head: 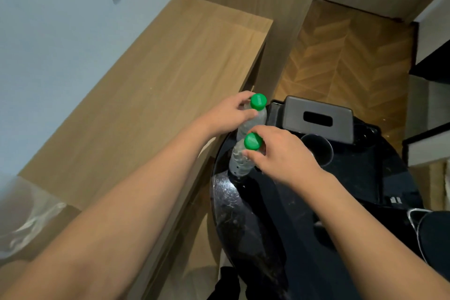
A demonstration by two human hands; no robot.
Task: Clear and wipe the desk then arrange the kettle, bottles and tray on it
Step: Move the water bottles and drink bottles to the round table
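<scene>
Now each hand grips a green-capped bottle by its neck, left hand [227, 114] on the far bottle [253, 117], right hand [280, 156] on the near bottle [239, 161], over the black table [341, 178], so next both probably go left onto the wooden counter [146, 85].

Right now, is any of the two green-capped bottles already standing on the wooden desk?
No, the left hand and right hand each grip a green-capped bottle over the black round table, beside the wooden desk.
</scene>
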